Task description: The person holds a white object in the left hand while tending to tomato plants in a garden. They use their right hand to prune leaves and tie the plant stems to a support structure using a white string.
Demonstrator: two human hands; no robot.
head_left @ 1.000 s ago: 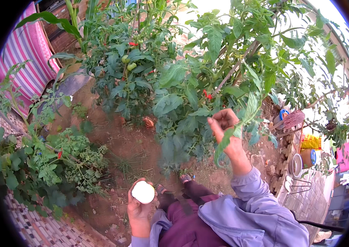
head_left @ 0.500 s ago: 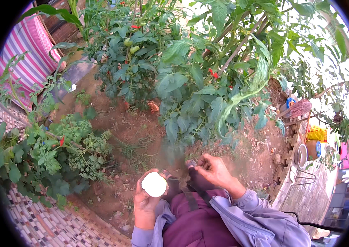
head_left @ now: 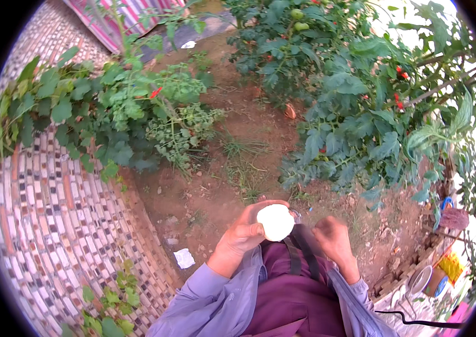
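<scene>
We logged the white thing (head_left: 275,223) in the left hand (head_left: 242,231), thumb and fingers curled around its sides, in front of the purple clothes (head_left: 294,303). Its face was blown out, so we got no detail; it hid some fingers and part of a foot (head_left: 297,215). The right hand (head_left: 332,238), near it, was blurred and curled in; we couldn't tell if it pinched anything. The striped cloth (head_left: 103,19) was cut off on top. A white scrap (head_left: 183,258) lay on the soil (head_left: 187,224).
</scene>
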